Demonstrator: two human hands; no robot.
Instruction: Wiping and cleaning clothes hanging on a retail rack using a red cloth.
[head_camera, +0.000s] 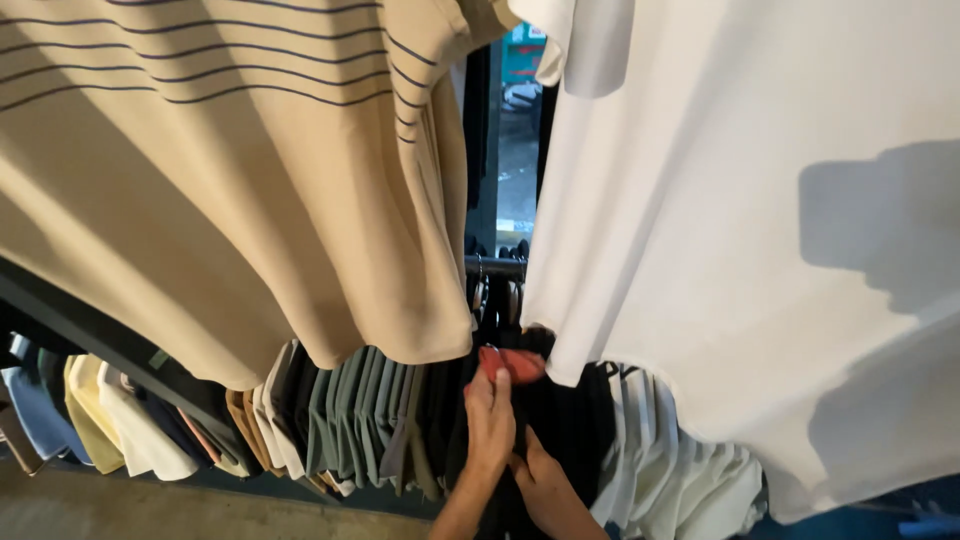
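on the lower rail, the left hand (489, 420) pinches a red hanger (510, 364) among black shirts (560, 420), while the right hand (548, 487) presses the cloth; best kept steady and spread apart.

Two hanging shirts fill the upper frame, the striped shirt (230, 170) at left, the plain shirt (740, 230) at right, a narrow gap kept between them. Below, a row of hung garments (360, 420) is ranged across the lower frame, with both hands (515, 450) set among them at lower centre.
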